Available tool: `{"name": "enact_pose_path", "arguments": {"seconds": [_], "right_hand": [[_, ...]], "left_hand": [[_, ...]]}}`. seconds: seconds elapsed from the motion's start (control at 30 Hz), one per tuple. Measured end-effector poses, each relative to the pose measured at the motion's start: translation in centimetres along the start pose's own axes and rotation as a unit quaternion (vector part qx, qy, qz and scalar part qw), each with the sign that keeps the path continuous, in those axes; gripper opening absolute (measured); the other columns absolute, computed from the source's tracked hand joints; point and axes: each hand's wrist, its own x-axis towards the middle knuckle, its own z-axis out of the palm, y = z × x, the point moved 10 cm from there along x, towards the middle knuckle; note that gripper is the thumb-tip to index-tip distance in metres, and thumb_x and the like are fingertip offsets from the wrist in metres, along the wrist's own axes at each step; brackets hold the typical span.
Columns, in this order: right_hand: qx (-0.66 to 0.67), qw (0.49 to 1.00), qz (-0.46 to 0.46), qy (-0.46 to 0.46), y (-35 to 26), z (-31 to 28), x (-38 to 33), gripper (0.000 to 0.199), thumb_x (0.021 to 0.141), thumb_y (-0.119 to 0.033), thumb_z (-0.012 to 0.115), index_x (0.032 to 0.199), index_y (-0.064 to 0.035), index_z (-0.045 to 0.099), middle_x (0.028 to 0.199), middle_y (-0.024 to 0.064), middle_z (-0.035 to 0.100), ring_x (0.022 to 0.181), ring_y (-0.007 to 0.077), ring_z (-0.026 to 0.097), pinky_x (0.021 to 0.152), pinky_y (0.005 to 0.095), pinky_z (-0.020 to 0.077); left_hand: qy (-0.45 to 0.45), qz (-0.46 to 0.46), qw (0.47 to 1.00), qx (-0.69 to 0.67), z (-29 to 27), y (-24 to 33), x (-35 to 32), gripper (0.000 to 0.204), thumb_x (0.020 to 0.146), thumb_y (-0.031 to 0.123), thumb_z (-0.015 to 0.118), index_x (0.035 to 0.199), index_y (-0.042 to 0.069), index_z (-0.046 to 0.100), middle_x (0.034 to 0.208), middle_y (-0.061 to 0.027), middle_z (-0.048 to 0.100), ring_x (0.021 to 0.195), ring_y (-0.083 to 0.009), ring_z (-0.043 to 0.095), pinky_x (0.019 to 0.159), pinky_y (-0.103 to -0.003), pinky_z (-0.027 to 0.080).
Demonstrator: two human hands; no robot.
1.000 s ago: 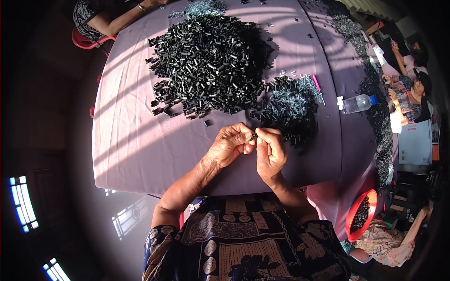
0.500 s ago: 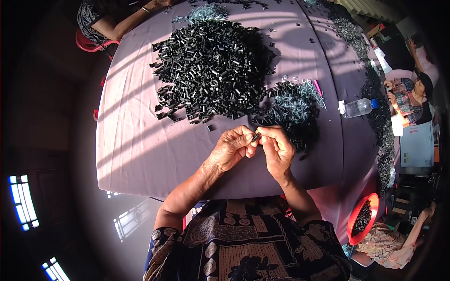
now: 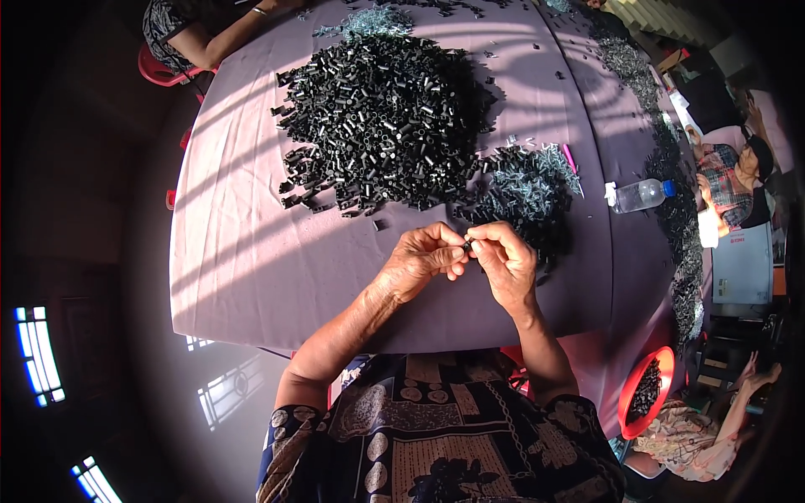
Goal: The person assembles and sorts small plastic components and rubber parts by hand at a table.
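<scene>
Both hands meet over the near part of the table, pinching one small black plastic part [image 3: 468, 246] between their fingertips. My left hand [image 3: 422, 261] grips it from the left with thumb and forefinger. From the other side, my right hand [image 3: 506, 261] closes thumb and forefinger on it. The fingers cover most of the part, so its exact shape is hidden. Beyond my hands spreads a large heap of small black tubular plastic parts [image 3: 386, 126]. A smaller pile of clear bluish plastic pieces [image 3: 524, 184] mixed with dark parts lies just past my right hand.
The table wears a pinkish-purple cloth [image 3: 243, 285]. A clear bottle with a blue cap [image 3: 640, 195] lies on its side at right, near a pink pen-like stick [image 3: 569, 157]. A red basin [image 3: 647, 394] of black parts stands lower right. Other people sit around the table.
My right hand has shifted slightly right and its fingers have drawn in closer over the small black part, which shows less now. The left hand stays nearly in place.
</scene>
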Motion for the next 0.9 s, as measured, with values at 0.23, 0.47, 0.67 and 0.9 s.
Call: {"name": "enact_pose_path", "arguments": {"seconds": [0.23,0.47,0.67,0.9], "right_hand": [[-0.116,0.99,-0.076,0.029,-1.2,0.1,-0.5,0.008,0.069,0.002,0.049,0.077,-0.0002,0.05,0.07,0.0065,0.05,0.057,0.0117,0.048,0.052,0.021,0.0393],[-0.073,0.988,-0.111,0.074,-0.7,0.7,-1.6,0.009,0.071,0.003,0.047,0.079,0.0007,0.05,0.072,0.0071,0.049,0.056,0.0106,0.047,0.051,0.0197,0.038],[-0.098,0.991,-0.093,0.023,-0.7,0.9,-1.0,0.011,0.071,0.003,0.045,0.081,0.0008,0.05,0.073,0.0077,0.049,0.059,0.0117,0.047,0.054,0.0213,0.0389],[-0.082,0.995,-0.056,-0.014,-1.0,0.9,-0.4,0.009,0.071,0.004,0.045,0.079,0.001,0.049,0.073,0.0074,0.05,0.057,0.011,0.05,0.052,0.0203,0.0408]], "left_hand": [[0.014,0.062,0.995,0.071,-0.6,0.6,0.1,0.008,0.07,0.004,0.052,0.074,-0.002,0.048,0.067,-0.0077,0.053,0.056,-0.0125,0.052,0.05,-0.022,0.042],[0.018,0.059,0.998,0.022,-1.2,0.2,-0.2,0.009,0.07,0.005,0.053,0.073,-0.002,0.048,0.065,-0.0079,0.053,0.055,-0.0128,0.052,0.049,-0.023,0.042],[0.01,0.03,0.999,-0.011,-1.2,-0.3,-0.1,0.01,0.071,0.008,0.052,0.074,0.0,0.048,0.067,-0.0077,0.053,0.056,-0.0131,0.052,0.05,-0.022,0.042],[-0.01,-0.019,0.999,-0.029,-0.7,-0.8,-0.3,0.012,0.075,0.01,0.047,0.078,-0.001,0.047,0.071,-0.009,0.053,0.06,-0.016,0.054,0.055,-0.025,0.045]]}}
